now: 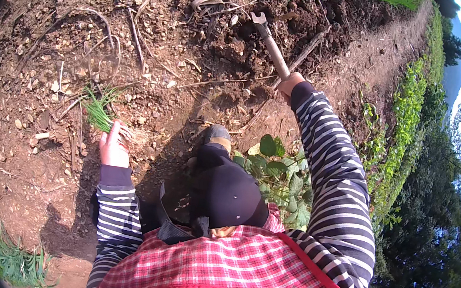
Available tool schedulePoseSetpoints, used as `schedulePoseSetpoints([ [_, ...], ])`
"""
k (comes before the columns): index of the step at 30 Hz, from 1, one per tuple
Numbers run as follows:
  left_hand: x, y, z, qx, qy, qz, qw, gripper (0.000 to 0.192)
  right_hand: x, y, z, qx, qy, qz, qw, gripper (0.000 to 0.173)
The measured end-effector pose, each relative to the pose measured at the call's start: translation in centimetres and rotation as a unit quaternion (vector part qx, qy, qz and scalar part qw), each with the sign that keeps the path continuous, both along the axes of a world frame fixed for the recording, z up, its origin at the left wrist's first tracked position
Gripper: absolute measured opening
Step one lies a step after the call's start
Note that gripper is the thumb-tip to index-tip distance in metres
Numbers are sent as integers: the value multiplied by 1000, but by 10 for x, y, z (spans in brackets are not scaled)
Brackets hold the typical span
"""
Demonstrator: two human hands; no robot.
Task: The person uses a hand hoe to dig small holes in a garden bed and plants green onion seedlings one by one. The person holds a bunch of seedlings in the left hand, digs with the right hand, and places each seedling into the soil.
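Observation:
My left hand (114,147) holds a bunch of green seedlings (99,111) with pale stems and fine roots, low over the stony soil. The thin leaves point up and left, the roots to the right. Out ahead on the right, my right hand (290,86) is closed around the shaft of a hand tool (273,51) with a forked metal end. That end lies over dark, broken soil (236,43); whether it touches the ground, I cannot tell. The tool's rear end is hidden by my hand and sleeve.
Dry stalks (137,42) lie scattered over the stony ground. A shoe (216,136) is before me, with a leafy plant (291,173) to its right. A dirt path (387,46) and green growth (401,122) run along the right. Grass (13,260) grows at lower left.

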State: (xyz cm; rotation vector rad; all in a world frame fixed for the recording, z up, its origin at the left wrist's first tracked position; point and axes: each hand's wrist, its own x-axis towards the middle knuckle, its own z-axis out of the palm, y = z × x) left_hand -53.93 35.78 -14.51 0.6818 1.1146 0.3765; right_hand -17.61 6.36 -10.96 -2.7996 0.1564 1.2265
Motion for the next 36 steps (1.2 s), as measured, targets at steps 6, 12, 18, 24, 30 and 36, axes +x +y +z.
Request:
schedulePoseSetpoints([
  [6, 1, -6, -18, 13, -26, 4, 1000, 15, 54, 12, 46, -32, 161, -24, 986, 22],
  [12, 5, 2, -25, -38, 0, 48, 998, 14, 62, -3, 28, -22, 147, -67, 987, 18],
  [18, 9, 0, -22, -13, -42, 26, 999, 16, -93, -47, -65, 194, -164, -122, 960, 13],
  [24, 8, 0, -14, -43, -15, 37, 998, 16, -91, -47, -36, 401, -220, -181, 871, 15],
  [30, 20, -6, -10, -53, 4, 23, 998, 15, -56, -15, -15, 455, -371, -111, 802, 7],
  [36, 29, -11, -17, -45, -17, 30, 998, 17, -74, -17, -95, 143, -277, -52, 949, 22],
])
